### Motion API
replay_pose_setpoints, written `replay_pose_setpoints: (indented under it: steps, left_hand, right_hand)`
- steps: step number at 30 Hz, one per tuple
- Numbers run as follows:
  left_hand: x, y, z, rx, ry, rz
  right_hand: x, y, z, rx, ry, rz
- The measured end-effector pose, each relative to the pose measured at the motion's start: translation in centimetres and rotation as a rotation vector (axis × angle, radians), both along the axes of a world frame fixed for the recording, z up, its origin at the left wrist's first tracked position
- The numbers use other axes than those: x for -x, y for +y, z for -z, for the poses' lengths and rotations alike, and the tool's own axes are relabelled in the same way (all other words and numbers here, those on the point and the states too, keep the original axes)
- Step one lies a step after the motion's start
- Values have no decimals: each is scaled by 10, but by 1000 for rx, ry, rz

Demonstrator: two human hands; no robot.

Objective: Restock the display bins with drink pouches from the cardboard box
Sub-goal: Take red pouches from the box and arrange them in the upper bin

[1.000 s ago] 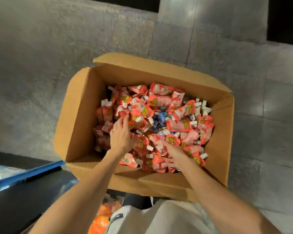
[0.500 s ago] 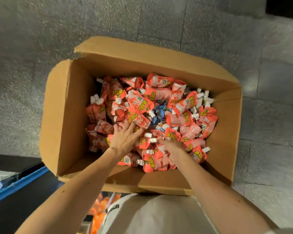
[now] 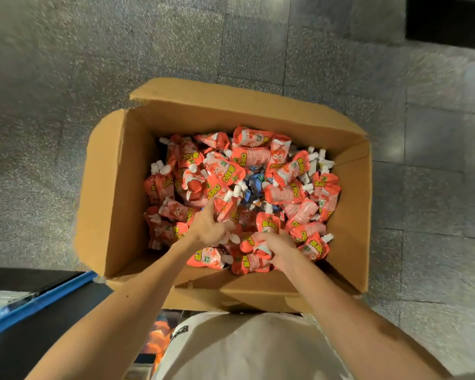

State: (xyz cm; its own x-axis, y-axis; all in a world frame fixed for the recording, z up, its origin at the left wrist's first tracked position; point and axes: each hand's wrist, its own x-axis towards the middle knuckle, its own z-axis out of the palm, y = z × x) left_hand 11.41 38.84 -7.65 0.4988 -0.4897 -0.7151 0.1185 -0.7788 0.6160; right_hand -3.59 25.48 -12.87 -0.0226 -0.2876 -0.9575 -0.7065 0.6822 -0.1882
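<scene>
An open cardboard box (image 3: 113,193) stands on the floor in front of me, filled with several red drink pouches (image 3: 283,193) with white caps and a few blue ones (image 3: 255,182) in the middle. Both my hands are inside it near the front. My left hand (image 3: 210,227) grips a red pouch (image 3: 225,207) by its lower part, its white cap pointing up. My right hand (image 3: 279,246) curls its fingers round another red pouch (image 3: 254,242) lying on the pile.
Grey stone floor tiles (image 3: 422,165) surround the box. A blue-edged display shelf (image 3: 39,297) shows at the lower left, with orange packets (image 3: 159,335) below my chest. My white shirt (image 3: 244,349) fills the bottom of the view.
My left hand, flat on the pile before, has closed round a red pouch and lifted it a little. My right hand has curled round a pouch near the front.
</scene>
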Motion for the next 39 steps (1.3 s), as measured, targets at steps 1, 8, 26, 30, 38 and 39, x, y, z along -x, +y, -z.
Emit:
replay_pose_setpoints:
  steps: [1, 8, 26, 30, 38, 39]
  left_hand:
    - [1, -1, -6, 39, 87, -88]
    - [8, 8, -50, 243, 426, -436]
    - [149, 41, -280, 692, -152, -694]
    - [204, 99, -330, 637, -370, -896]
    - [366, 216, -377, 978, -360, -1478]
    - [388, 233, -381, 1006, -356, -1547]
  right_hand:
    - [1, -1, 0, -16, -23, -8]
    - [-18, -17, -92, -142, -111, 26]
    - [-5, -14, -304, -621, -903, -411]
    - [13, 50, -340, -673, -960, -719]
    - [107, 227, -406, -730, -1174, -1197]
    - [125, 253, -410, -695, -1217, -1267]
